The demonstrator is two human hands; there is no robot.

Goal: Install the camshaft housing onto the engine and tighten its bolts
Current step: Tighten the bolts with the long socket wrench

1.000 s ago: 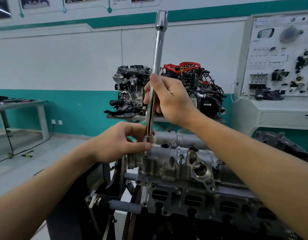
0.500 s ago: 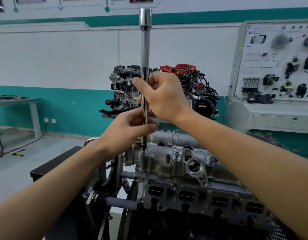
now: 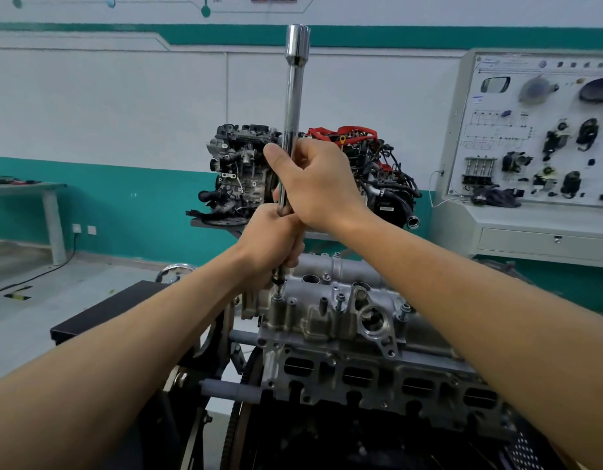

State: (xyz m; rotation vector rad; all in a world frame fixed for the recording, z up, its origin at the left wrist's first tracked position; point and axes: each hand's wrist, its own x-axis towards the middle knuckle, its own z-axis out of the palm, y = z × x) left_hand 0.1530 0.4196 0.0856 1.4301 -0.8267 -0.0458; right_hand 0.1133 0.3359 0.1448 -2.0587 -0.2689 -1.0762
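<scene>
A grey aluminium camshaft housing sits on top of the engine in front of me. A long chrome extension bar stands nearly upright over the housing's near left corner, its lower tip just above a bolt there. My left hand is wrapped around the bar's lower end. My right hand grips the bar directly above it, thumb up along the shaft. Several more bolts stand along the housing's front edge.
Behind the bar, two display engines rest on a stand. A white training panel with car parts fills the right. A grey table stands at the far left. A black engine stand lies below my left arm.
Both hands have closed together on the bar, the left hand sliding up under the right. The bar stays upright over the corner bolt, its tip a little raised.
</scene>
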